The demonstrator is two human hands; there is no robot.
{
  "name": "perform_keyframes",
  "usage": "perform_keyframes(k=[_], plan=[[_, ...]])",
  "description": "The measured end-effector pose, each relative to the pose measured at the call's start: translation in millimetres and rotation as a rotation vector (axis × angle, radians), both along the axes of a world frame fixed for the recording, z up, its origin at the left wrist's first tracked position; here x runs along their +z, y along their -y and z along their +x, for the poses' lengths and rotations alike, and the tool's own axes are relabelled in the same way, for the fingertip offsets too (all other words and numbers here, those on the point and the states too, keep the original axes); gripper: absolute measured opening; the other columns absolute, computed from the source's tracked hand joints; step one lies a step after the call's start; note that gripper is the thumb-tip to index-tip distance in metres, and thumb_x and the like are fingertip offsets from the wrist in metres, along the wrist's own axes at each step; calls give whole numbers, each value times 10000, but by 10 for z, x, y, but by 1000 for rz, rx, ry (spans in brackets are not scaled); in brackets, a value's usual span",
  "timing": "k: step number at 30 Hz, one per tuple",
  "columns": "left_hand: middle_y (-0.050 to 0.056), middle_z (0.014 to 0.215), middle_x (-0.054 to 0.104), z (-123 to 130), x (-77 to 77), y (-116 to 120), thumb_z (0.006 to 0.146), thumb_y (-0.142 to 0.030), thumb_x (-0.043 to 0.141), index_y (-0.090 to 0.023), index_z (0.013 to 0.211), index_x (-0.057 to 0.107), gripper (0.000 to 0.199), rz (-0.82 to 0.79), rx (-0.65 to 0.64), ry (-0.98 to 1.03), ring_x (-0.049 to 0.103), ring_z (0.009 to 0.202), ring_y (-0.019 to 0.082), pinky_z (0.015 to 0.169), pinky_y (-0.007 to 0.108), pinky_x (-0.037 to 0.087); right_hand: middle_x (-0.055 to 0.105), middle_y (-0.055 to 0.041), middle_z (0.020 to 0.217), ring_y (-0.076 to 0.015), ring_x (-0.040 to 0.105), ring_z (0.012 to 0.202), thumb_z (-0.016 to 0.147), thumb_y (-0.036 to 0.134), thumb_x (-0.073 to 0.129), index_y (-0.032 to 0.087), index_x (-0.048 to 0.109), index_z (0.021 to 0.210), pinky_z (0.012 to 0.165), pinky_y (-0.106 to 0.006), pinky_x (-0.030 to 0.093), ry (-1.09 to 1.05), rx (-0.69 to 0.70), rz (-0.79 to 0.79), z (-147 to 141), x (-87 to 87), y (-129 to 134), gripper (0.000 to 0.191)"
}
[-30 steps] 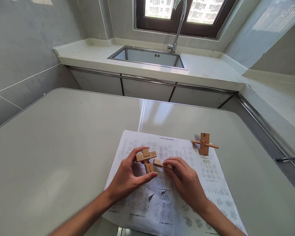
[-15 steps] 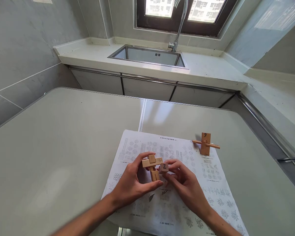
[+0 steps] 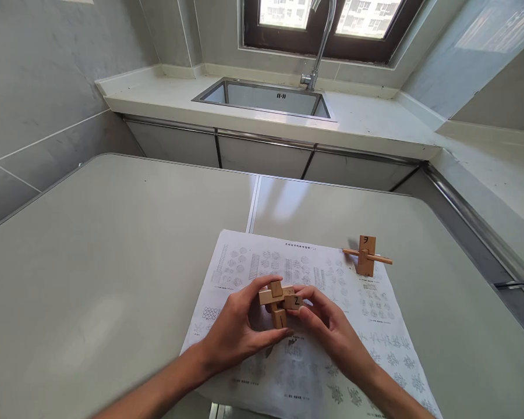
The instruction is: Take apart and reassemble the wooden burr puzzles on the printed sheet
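Observation:
Between thumb and fingers, my left hand (image 3: 240, 326) holds a small assembly of crossed wooden puzzle blocks (image 3: 279, 319), with a piece marked 1 at its lower end. My right hand (image 3: 329, 326) pinches a wooden puzzle block marked 2 (image 3: 293, 301) at its right end. That block lies against the right side of the assembly, beneath the crossbar; how deep it sits in the joint cannot be made out. Both hands are above a large printed sheet (image 3: 305, 372). The right fingertips are partly hidden behind the block.
Another wooden piece marked 3 (image 3: 367, 265), with a thin stick through it, rests on the sheet's upper right corner. The sheet lies on a pale table (image 3: 91, 262) with a seam. Beyond stands a counter with a sink (image 3: 262, 102) and a tap (image 3: 318, 52).
The block marked 2 has turned and moved against the assembly, its number now facing me. My left hand has shifted slightly right and down with the assembly.

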State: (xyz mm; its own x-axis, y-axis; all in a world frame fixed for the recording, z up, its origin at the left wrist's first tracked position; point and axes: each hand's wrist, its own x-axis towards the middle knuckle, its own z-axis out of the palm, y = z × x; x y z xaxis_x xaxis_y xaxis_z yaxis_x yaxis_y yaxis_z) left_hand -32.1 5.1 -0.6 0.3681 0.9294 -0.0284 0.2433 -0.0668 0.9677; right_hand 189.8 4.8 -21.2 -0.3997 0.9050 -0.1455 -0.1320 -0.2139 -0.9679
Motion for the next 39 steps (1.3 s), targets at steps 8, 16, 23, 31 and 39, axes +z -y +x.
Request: perform_keyframes(k=[8, 16, 23, 31, 39], plan=[[44, 1219, 717, 14, -103, 27, 765, -313, 939, -311, 1407, 575, 738, 159, -19, -53, 713, 1062, 237, 955, 362, 574, 623, -93, 1374, -298, 706, 1179, 904, 486, 817, 332, 491, 1280, 970, -447, 589, -155, 97, -162, 9, 28, -19, 521], [34, 1202, 580, 4, -113, 19, 710, -306, 974, -344, 1383, 619, 762, 256, -22, -59, 660, 1040, 212, 891, 336, 591, 641, -66, 1297, -256, 699, 1126, 922, 502, 806, 339, 533, 1270, 890, -378, 578, -142, 168, -122, 3, 44, 0, 471], [32, 1197, 605, -7, -30, 2, 680, -267, 997, -336, 1389, 621, 806, 254, -8, -33, 658, 1067, 216, 915, 345, 599, 684, -97, 1293, -219, 706, 981, 1072, 504, 576, 279, 618, 1215, 892, -374, 567, 96, 82, 38, -2, 37, 22, 270], [42, 1212, 599, 2, -114, 27, 783, -191, 902, -362, 1479, 542, 801, 428, -28, -81, 684, 974, 178, 865, 324, 630, 596, -84, 1423, -241, 655, 1154, 1088, 475, 537, 275, 637, 1138, 952, -339, 547, 160, 92, 120, 15, 38, 11, 229], [45, 1096, 651, -89, -61, -20, 858, -235, 840, -293, 1404, 605, 597, 759, -42, -334, 672, 912, 181, 813, 324, 598, 584, -89, 1293, -254, 622, 1134, 1101, 481, 488, 258, 657, 1053, 928, -348, 519, 205, 158, 185, 27, 111, -4, 283]])
